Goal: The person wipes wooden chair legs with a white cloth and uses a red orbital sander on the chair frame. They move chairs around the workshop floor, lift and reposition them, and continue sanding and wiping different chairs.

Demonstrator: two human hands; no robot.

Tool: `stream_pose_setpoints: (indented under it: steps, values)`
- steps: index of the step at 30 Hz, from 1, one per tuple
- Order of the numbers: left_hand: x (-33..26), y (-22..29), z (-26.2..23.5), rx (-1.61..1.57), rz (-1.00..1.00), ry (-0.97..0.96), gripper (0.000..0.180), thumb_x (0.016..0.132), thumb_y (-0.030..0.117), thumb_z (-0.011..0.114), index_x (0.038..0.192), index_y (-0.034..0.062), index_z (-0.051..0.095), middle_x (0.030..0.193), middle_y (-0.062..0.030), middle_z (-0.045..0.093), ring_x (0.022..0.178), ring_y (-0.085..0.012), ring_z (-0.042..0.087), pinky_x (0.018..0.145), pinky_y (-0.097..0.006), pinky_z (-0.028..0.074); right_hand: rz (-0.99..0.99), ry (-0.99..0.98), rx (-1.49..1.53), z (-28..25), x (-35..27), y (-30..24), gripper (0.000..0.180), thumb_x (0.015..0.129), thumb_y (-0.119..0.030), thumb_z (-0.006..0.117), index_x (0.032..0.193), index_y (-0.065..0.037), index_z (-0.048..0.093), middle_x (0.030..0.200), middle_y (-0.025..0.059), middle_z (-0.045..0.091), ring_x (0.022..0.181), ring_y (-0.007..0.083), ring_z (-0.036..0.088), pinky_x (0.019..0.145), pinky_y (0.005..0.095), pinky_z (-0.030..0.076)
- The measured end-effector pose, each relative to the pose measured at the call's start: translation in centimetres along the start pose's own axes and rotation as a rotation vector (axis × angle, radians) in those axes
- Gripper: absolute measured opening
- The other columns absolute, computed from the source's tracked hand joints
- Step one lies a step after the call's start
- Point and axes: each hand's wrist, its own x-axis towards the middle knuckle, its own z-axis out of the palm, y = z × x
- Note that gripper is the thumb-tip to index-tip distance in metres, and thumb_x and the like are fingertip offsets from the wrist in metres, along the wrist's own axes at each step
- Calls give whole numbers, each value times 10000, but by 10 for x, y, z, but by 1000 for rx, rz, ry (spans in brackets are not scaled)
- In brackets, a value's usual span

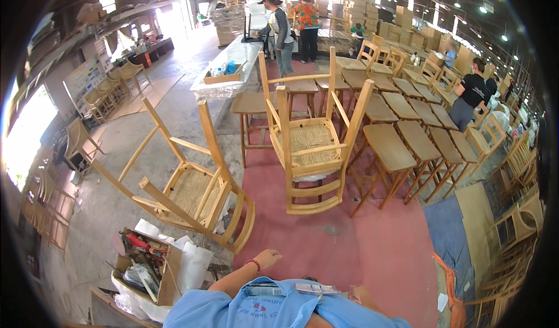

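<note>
Just beyond the left hand [269,259], with its red bead wristband [254,263], lies a pale honey-wood chair [192,188] with a straw-coloured woven seat; the upturned chair [311,147] farther off matches it. Below both, the floor mat [355,240] is dusty red, and the person's shirt [279,310] is light blue.

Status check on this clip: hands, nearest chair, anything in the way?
Left hand empty, fingers loose, touching nothing. Right hand barely shows at the chest, grip unclear. Tipped chair lies nearest the left hand. Tool box sits to the left.

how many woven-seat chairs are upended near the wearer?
2: one chair tipped on its side, left of the red floor area; one chair inverted on a stool ahead. More may be hidden in the far stacks.
</note>
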Motion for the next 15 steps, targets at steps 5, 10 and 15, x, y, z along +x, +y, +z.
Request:
stream_pose_setpoints:
  steps: [5, 10, 15]
  values:
    - [9, -90, 4, 308, -116, -37, 362, 925, 305, 509, 1086, 38, 692, 1103, -191, 678, 1032, -348, 642, 902, -426, 506, -68, 18, 47, -32, 30, -94, 165, 958, -187, 527, 1020, -51, 597, 733, 79, 573, 561, 194, 556, 407, 328, 389]
    - [23, -153, 5, 818, -52, -339, 313, 924, 246, 478, 1030, 65, 710, 1089, -172, 691, 1009, -317, 670, 850, -446, 536, -116, 151, -72, 5, 49, -149, 162, 924, -193, 584, 978, -44, 614, 726, 60, 554, 547, 190, 536, 385, 318, 353]
    - [82, -182, 8, 582, -6, -265, 355, 932, 295, 457, 1078, 84, 703, 1083, -186, 688, 1035, -343, 656, 886, -438, 523, -56, 43, -468, 56, 58, -192, 303, 903, -235, 612, 1107, -11, 627, 895, 112, 620, 708, 238, 604, 509, 369, 466]
